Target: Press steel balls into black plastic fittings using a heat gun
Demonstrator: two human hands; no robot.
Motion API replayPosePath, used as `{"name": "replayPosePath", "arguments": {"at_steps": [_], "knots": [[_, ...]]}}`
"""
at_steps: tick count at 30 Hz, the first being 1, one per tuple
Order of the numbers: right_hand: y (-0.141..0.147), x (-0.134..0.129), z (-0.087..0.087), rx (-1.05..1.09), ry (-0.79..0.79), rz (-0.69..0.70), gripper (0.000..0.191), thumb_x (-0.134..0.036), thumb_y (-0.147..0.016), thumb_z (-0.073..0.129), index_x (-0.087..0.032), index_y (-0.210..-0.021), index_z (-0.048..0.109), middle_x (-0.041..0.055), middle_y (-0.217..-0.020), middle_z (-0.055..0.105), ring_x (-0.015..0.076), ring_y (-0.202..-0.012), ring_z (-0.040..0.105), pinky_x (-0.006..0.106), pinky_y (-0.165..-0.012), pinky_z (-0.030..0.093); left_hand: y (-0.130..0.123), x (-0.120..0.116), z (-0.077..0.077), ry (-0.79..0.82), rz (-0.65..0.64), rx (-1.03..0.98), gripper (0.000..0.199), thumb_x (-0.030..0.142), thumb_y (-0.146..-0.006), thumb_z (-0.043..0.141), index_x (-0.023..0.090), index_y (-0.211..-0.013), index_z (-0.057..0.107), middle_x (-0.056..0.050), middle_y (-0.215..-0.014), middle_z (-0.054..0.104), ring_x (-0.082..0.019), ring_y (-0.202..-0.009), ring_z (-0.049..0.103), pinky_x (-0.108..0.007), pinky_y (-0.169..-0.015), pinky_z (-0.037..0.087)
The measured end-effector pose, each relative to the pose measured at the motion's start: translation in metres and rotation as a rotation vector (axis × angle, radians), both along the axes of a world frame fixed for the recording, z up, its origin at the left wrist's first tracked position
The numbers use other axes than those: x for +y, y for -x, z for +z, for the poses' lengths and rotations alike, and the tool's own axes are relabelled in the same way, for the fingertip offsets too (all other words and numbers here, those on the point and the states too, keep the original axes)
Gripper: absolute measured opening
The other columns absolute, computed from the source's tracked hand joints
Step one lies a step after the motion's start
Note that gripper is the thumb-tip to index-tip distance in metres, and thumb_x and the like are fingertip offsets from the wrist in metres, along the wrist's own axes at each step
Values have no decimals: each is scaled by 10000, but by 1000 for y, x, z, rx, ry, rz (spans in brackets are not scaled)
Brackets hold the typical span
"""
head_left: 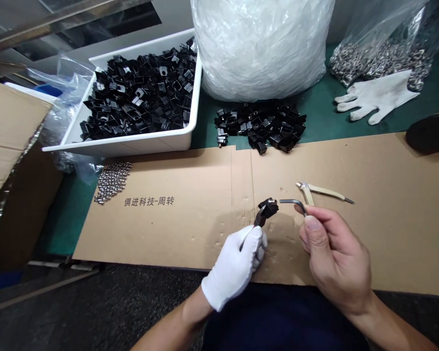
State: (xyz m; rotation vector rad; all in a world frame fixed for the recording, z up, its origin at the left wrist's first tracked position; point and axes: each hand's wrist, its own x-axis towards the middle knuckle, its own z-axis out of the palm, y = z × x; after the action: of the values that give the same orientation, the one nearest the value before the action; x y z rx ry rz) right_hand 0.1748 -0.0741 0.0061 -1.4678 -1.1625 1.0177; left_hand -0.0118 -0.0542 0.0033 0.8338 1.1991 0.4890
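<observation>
The left hand (234, 268), in a white glove, is closed around the stem of a small black plastic part (268, 208), holding it up over a long cardboard sheet (380, 243). A thin pale sliver shows at the glove, too small to identify. The bare right hand (336, 258) pinches a bent metal rod (290, 201) between thumb and forefinger, with the rod's end just beside the black part.

Side cutters (320, 191) with tan handles lie on the cardboard, just beyond the right hand. Small metal pieces (113, 181) lie in a strip at the cardboard's far left edge. Farther off, a white tray (139, 145) is heaped with similar black parts, and a loose pile of them (259, 127) sits on a green mat (322, 112). A large clear plastic bag (259, 48) stands behind that pile. To the far right are a bag of metal pieces (380, 58) and a white work glove (376, 95). A cardboard box (10, 141) stands at the left.
</observation>
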Motion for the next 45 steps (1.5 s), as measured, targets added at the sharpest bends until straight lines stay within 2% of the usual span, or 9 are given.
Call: {"name": "replayPosePath", "arguments": {"at_steps": [3,6,14,19,25,31,35,40,45], "knots": [[3,0,-5,-151,-83,11,193,-261,-1093,584,-257,-1272,655,-10,-809,625,123,-632,579,265,-594,480,-2,-1,2,55,7,-23,585,742,-970,440,181,-847,552,32,-631,477,-96,-513,391,-238,-495,295],[3,2,-5,-209,-106,12,183,-258,-1095,582,-253,-1262,657,-6,-834,649,119,-644,594,263,-605,478,-3,-2,4,82,18,-43,597,760,-950,460,178,-853,556,27,-633,492,-95,-508,408,-233,-492,310],[0,3,-4,-260,-135,33,189,-247,-1092,576,-228,-1264,652,11,-856,668,135,-637,595,282,-657,518,-2,-4,5,108,1,-65,596,757,-947,470,175,-865,564,18,-650,510,-96,-515,421,-230,-498,324],[-1,2,-4,-273,-144,65,184,-252,-1092,567,-216,-1254,647,5,-809,634,129,-604,562,272,-609,476,1,-6,5,72,-42,-95,577,720,-993,410,178,-878,568,16,-668,508,-103,-525,420,-241,-509,327],[-14,1,13,-129,64,176,179,-375,-1118,553,-268,-1223,649,-31,-725,553,112,-585,505,229,-524,404,11,-4,9,-70,-164,67,538,646,-1045,366,190,-816,536,25,-657,472,-110,-559,383,-263,-549,314],[-25,5,28,-65,200,263,248,-469,-1127,518,-265,-1228,616,-41,-699,458,107,-577,425,216,-507,362,20,0,12,-315,-314,284,464,523,-1085,365,204,-762,460,22,-699,473,-131,-635,386,-294,-632,316],[-28,7,28,-51,278,313,308,-537,-1121,497,-269,-1223,608,-52,-653,377,109,-544,352,216,-461,289,24,4,12,-407,-395,364,437,475,-1095,366,209,-753,422,44,-676,457,-121,-613,378,-291,-636,313],[-30,12,27,-41,312,351,347,-558,-1123,483,-257,-1236,614,-54,-655,404,93,-553,370,196,-483,306,33,12,11,-479,-458,418,398,423,-1085,406,207,-752,426,59,-671,465,-111,-611,388,-271,-634,323],[-37,16,27,-41,354,454,377,-559,-1118,500,-253,-1270,659,-51,-665,392,80,-546,344,181,-467,277,46,23,12,-543,-580,515,335,382,-1050,478,199,-769,496,46,-714,541,-120,-644,457,-276,-664,338]]}}
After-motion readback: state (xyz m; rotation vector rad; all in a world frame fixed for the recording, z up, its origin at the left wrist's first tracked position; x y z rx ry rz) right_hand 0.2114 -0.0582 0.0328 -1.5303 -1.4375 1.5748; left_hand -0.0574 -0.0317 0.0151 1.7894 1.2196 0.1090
